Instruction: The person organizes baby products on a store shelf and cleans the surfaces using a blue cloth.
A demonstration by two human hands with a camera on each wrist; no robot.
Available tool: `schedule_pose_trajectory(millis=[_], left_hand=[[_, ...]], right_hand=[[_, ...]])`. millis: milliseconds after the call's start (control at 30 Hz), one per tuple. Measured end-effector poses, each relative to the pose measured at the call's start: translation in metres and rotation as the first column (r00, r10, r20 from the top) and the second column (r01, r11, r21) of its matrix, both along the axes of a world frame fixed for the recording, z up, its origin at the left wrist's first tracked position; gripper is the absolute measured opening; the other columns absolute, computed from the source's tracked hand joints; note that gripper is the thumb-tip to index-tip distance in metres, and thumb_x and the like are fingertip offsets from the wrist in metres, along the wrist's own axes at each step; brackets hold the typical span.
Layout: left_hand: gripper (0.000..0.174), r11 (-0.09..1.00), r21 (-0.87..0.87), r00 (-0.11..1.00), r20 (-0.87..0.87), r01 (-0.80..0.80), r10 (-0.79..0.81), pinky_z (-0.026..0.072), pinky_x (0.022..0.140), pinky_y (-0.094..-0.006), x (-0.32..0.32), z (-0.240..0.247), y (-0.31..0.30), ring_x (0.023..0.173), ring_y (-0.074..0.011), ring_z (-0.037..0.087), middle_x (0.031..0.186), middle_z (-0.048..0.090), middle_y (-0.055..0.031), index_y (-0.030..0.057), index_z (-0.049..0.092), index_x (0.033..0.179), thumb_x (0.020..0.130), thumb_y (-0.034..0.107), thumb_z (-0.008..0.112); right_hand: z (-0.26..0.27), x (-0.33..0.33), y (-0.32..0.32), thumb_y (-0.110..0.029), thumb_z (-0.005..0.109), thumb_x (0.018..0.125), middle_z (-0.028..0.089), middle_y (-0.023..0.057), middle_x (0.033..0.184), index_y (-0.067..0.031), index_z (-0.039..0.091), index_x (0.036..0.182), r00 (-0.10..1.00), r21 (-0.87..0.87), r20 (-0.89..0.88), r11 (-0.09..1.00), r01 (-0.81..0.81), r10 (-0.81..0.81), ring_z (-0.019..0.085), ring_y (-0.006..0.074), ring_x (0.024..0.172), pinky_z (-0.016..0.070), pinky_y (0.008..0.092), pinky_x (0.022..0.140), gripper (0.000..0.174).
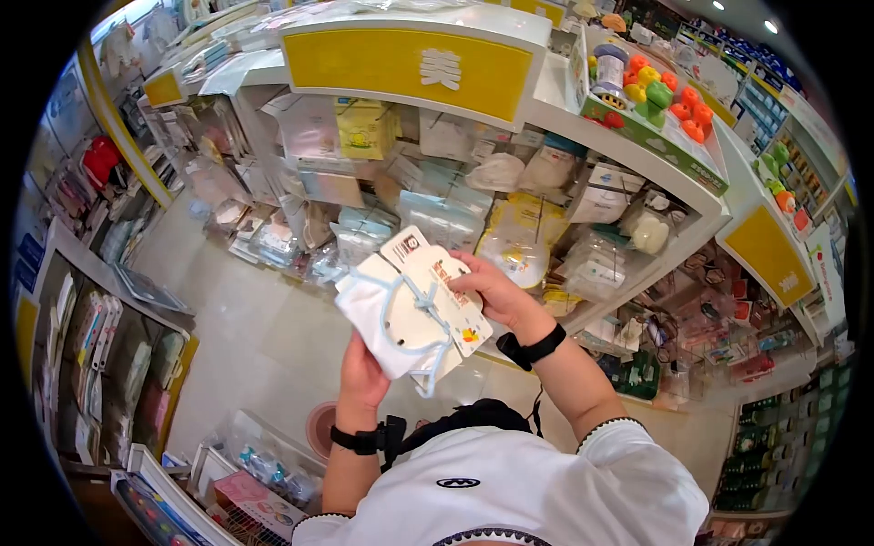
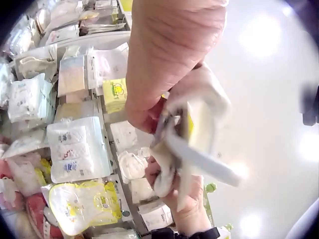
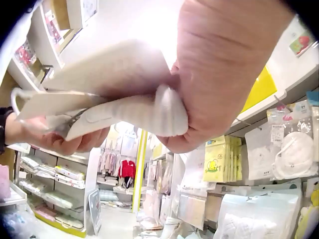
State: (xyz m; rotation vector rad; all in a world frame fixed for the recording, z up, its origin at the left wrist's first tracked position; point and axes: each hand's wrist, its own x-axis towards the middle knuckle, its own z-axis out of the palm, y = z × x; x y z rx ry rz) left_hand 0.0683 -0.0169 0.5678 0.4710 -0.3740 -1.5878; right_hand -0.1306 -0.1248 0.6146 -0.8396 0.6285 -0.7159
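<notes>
In the head view, a white cloth baby item [image 1: 382, 323] with pale-blue trim and a tied strap lies against a printed cream card [image 1: 443, 284], tilted in front of the body. My left hand [image 1: 362, 371] grips its lower left edge, with the fingers partly hidden beneath. At the upper right side of the card, my right hand [image 1: 493, 289] pinches it, thumb on the front. From the right wrist view, the card [image 3: 112, 69] and the folded cloth [image 3: 114, 117] appear edge-on between both hands. Blur softens the cloth in the left wrist view.
A white display rack with a yellow sign [image 1: 401, 59] stands ahead, hung with packaged baby goods, including a yellow-edged bib [image 1: 519, 241]. On its top right sits a box of colourful toys [image 1: 651, 105]. Low shelves [image 1: 109, 355] flank the left; pale floor [image 1: 264, 337] lies between.
</notes>
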Motion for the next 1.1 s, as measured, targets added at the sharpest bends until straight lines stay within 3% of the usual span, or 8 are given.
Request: schedule_pose_trajectory(millis=[100,167,400,533,700,833,1000,1100], left_hand=[[0.049,1.000,0.014,0.994,-0.107,-0.008,0.009,0.0369,0.099,-0.0382,0.001,0.000,0.000,0.118,-0.0219,0.044,0.131,0.043,-0.0080,0.0059,0.034,0.132,0.093,0.037,0.039],[0.048,0.999,-0.033,0.997,-0.071,0.005,-0.007,0.0374,0.098,-0.0377,0.006,0.002,0.004,0.117,-0.0214,0.045,0.129,0.044,-0.0093,0.0043,0.035,0.131,0.093,0.034,0.040],[0.036,0.991,0.106,0.997,0.033,-0.079,0.076,0.0439,0.088,-0.0312,0.018,0.003,0.007,0.101,-0.0164,0.055,0.113,0.055,-0.0084,0.0010,0.046,0.118,0.092,0.026,0.045],[0.035,0.982,0.105,0.987,0.037,-0.158,0.155,0.0449,0.085,-0.0294,0.023,-0.007,0.011,0.098,-0.0153,0.056,0.111,0.056,-0.0077,0.0007,0.047,0.117,0.093,0.026,0.044],[0.036,0.964,0.131,0.972,0.054,-0.232,0.227,0.0431,0.088,-0.0300,0.026,-0.006,0.020,0.102,-0.0157,0.053,0.113,0.054,-0.0077,0.0006,0.045,0.119,0.094,0.026,0.040],[0.040,0.969,0.061,0.971,0.000,-0.240,0.240,0.0385,0.095,-0.0336,0.032,-0.002,0.026,0.112,-0.0182,0.047,0.121,0.049,-0.0091,0.0004,0.040,0.124,0.095,0.028,0.038],[0.045,0.978,0.109,0.983,-0.027,-0.180,0.184,0.0355,0.098,-0.0382,0.035,-0.007,0.038,0.118,-0.0215,0.043,0.129,0.042,-0.0097,0.0024,0.034,0.130,0.094,0.030,0.038],[0.045,0.975,0.136,0.984,0.003,-0.176,0.178,0.0370,0.096,-0.0393,0.034,-0.016,0.039,0.117,-0.0218,0.044,0.129,0.043,-0.0091,0.0056,0.035,0.130,0.094,0.032,0.039]], right_hand=[[-0.011,0.011,0.002,0.001,0.053,0.075,0.052,0.0085,0.113,-0.0024,0.038,0.125,0.999,-0.065,-0.049,0.998,0.015,-0.018,0.056,0.0151,0.098,0.0466,0.0287,0.083,0.053],[-0.013,0.018,0.006,0.002,0.052,0.074,0.051,0.0078,0.115,-0.0033,0.039,0.123,0.999,-0.069,-0.012,0.997,0.032,-0.033,0.053,0.0150,0.103,0.0439,0.0288,0.087,0.051],[-0.007,0.029,0.009,-0.002,0.054,0.077,0.054,0.0057,0.102,-0.0029,0.044,0.116,0.974,-0.057,-0.203,0.994,0.095,-0.104,0.054,0.0142,0.091,0.0453,0.0282,0.081,0.040],[-0.024,0.027,0.012,-0.009,0.059,0.080,0.059,0.0066,0.104,-0.0033,0.047,0.117,0.992,0.067,-0.109,0.996,-0.056,0.063,0.059,0.0147,0.090,0.0487,0.0288,0.079,0.039],[-0.030,0.034,0.029,-0.007,0.056,0.081,0.058,0.0096,0.109,0.0006,0.046,0.118,0.990,0.127,-0.102,0.988,-0.089,0.102,0.060,0.0183,0.095,0.0493,0.0307,0.082,0.039],[-0.033,0.035,0.029,-0.008,0.055,0.083,0.058,0.0117,0.110,0.0030,0.047,0.116,1.000,-0.007,-0.030,1.000,0.001,-0.001,0.060,0.0179,0.092,0.0495,0.0306,0.080,0.036],[-0.013,0.025,0.027,-0.010,0.061,0.080,0.062,0.0095,0.100,0.0002,0.052,0.111,0.980,-0.078,-0.196,0.997,0.007,-0.022,0.063,0.0156,0.082,0.0511,0.0291,0.073,0.033],[-0.001,0.024,0.029,-0.010,0.060,0.081,0.062,0.0110,0.100,0.0009,0.051,0.112,0.985,0.022,-0.154,0.997,-0.071,0.074,0.063,0.0163,0.082,0.0525,0.0287,0.072,0.034]])
